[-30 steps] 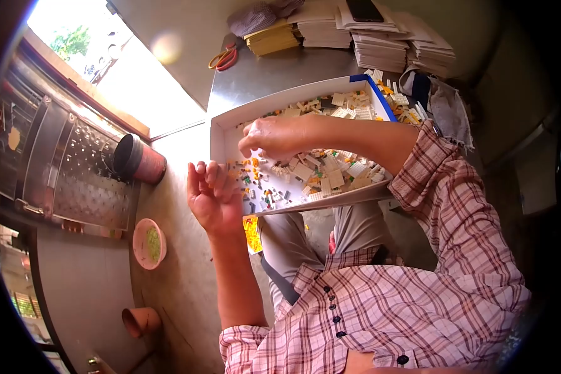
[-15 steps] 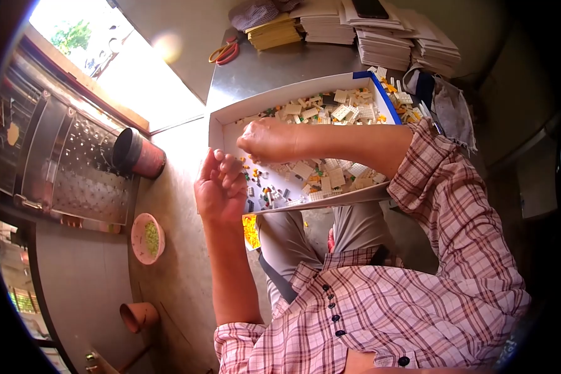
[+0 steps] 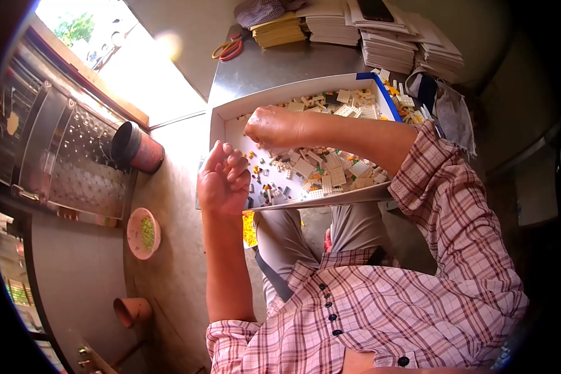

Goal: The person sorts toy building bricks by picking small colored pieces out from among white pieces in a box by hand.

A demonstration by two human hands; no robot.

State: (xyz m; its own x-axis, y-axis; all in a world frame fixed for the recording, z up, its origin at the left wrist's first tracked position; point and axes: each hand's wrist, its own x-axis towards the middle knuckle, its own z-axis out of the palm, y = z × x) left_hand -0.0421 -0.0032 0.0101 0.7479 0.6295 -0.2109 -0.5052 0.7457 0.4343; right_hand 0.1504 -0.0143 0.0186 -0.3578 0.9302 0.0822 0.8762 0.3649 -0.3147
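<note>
A shallow white box (image 3: 227, 117) with a blue corner holds loose building bricks (image 3: 335, 169), mostly cream, with small orange, green and grey ones. My right hand (image 3: 273, 129) hangs over the left part of the box, its fingers curled together and pointing down. What it holds, if anything, is hidden. At the box's near left corner is my left hand (image 3: 224, 181), palm up with the fingers half curled. Its fingertips are near the thumb, and anything in the palm is too small to make out.
Stacks of white envelopes (image 3: 388, 51) with a phone (image 3: 375, 9) on top stand at the back, beside yellow envelopes (image 3: 279, 31). Scissors (image 3: 229, 48) lie on the metal table (image 3: 265, 65). More bricks and a cloth (image 3: 454, 115) are right of the box. Pots and a pink bowl (image 3: 144, 234) stand left.
My left hand has moved slightly up and right from its place a second ago, nearer my right hand. My right hand has closed more and shifted a little over the box.
</note>
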